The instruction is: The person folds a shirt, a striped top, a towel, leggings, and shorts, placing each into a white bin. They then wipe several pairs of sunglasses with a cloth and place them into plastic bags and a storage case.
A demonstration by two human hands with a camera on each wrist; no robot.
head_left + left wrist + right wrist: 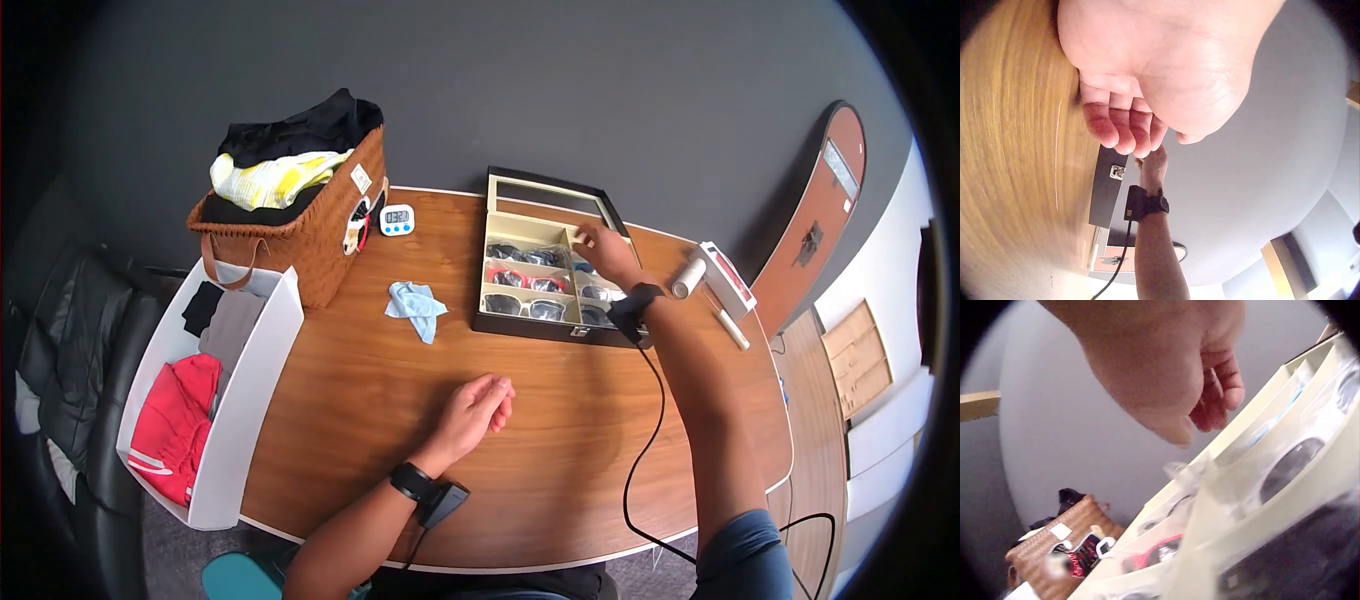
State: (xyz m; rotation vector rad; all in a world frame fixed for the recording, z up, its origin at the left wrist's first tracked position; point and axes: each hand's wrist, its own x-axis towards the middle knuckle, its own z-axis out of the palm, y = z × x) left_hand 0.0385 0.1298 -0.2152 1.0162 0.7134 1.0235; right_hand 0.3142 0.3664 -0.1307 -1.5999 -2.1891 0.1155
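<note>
An eyewear case (530, 326) lies with its lid raised on the table, sunglasses in its compartments. Red-framed glasses (527, 281) sit in the left column, white-framed ones (524, 307) below them. My right hand (608, 254) is over the upper part of the right column; in the right wrist view the hand (1166, 375) has bent fingers apart from the thumb, with nothing seen between them. Clear plastic wrap (1183, 475) shows beneath it. My left hand (474, 415) rests on its side on the table, fingers loosely curled and holding nothing; its palm (1166, 69) fills the top of the left wrist view.
A blue cloth (416, 309) and a timer (397, 220) lie left of the case. Further left stand a wicker basket (330, 250) with clothes and a white box (262, 400) with folded garments. A white roll (688, 279) is at the right; a black cable (627, 480) crosses the table.
</note>
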